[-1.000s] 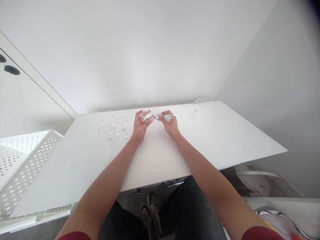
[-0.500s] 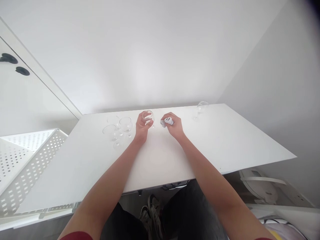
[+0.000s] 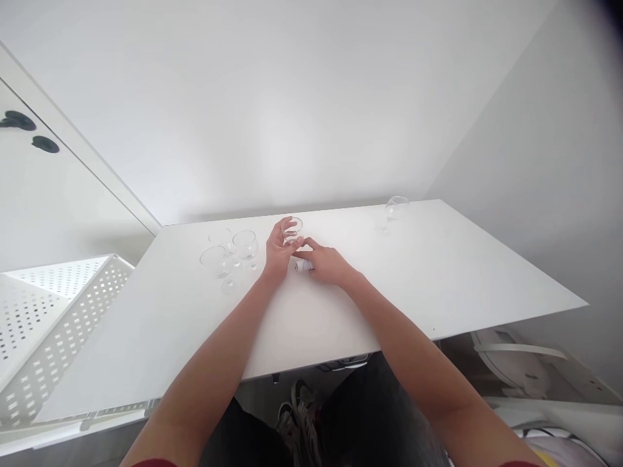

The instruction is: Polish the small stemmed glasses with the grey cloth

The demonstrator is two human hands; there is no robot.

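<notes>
A small clear glass (image 3: 293,229) stands on the white bench (image 3: 438,272). The left hand (image 3: 278,250) wraps around it. The right hand (image 3: 325,263) is curled around a small white cloth (image 3: 302,265) just beside it. Three more glasses (image 3: 228,250) stand near on the left.

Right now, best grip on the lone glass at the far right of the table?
Take the lone glass by its bowl, coming from the near side. It stands upright on a thin stem, apart from everything else, so the bowl is the widest hold. Both hands are busy: the left hand wraps another glass, the right hand holds a small white object.
</notes>
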